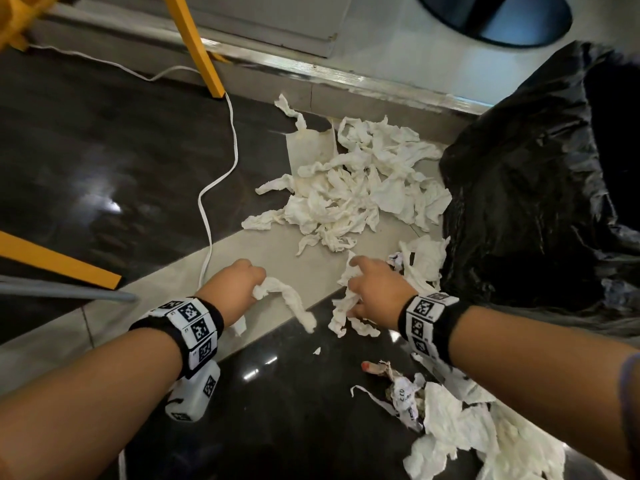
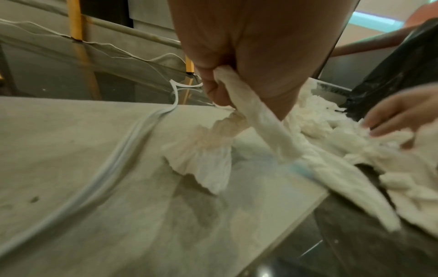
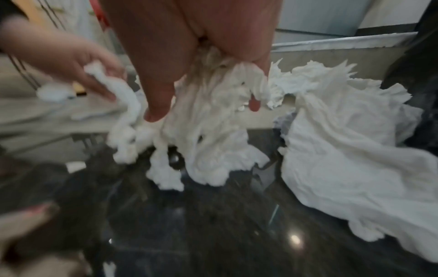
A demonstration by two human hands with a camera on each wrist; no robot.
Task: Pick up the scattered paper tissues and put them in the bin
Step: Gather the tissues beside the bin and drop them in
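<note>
Your left hand (image 1: 239,285) grips a twisted white paper tissue (image 1: 289,299); your right hand (image 1: 375,289) clutches a crumpled white tissue bunch (image 1: 343,306). A large heap of white tissues (image 1: 353,181) lies on the floor beside the black plastic bin bag (image 1: 533,188).

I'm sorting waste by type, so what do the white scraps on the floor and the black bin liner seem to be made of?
The white scraps look like soft, matte tissue paper: crumpled, torn-edged, and hanging limp where the left hand holds one. The black bin liner looks like thin plastic film: glossy, with sharp wrinkles catching light. Neither can be confirmed by sight alone.
</note>
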